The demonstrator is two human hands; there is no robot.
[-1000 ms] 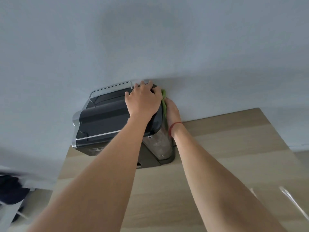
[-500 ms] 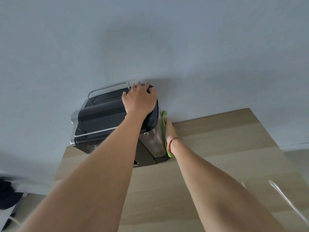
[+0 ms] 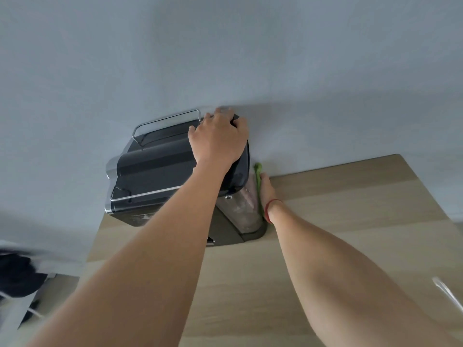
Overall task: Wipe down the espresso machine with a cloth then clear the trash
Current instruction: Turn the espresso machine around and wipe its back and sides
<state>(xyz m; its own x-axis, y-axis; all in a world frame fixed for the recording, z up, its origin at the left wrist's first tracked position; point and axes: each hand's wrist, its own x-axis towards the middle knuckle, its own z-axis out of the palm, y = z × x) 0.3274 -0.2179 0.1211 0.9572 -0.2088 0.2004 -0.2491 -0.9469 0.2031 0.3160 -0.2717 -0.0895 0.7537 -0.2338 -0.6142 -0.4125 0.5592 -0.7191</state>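
the left hand point(image 3: 218, 139) sits on top of the espresso machine point(image 3: 155, 166) at its back right corner. its fingers curl over the rear edge and hold the machine steady against the wall point(image 3: 225, 58). the right hand point(image 3: 266, 194) lies flat against the machine's right side and presses the green cloth point(image 3: 258, 171) onto the clear water tank point(image 3: 238, 211). its fingers look straight, though their tips are partly hidden behind the cloth.

a second ago the cloth was high up, close to the machine's top edge. now it sits lower on that side, with its bottom end near the base, while the left hand has kept its place on top. so one downward stroke of the right side looks about done, and the wiping is well under way.

the machine stands at the back of the wooden table point(image 3: 350, 209), touching or nearly touching the wall. a thin clear strip point(image 3: 448, 294) lies near the table's right edge, well apart from the machine. it may be the trash, still to be cleared, but it is too blurred to tell.
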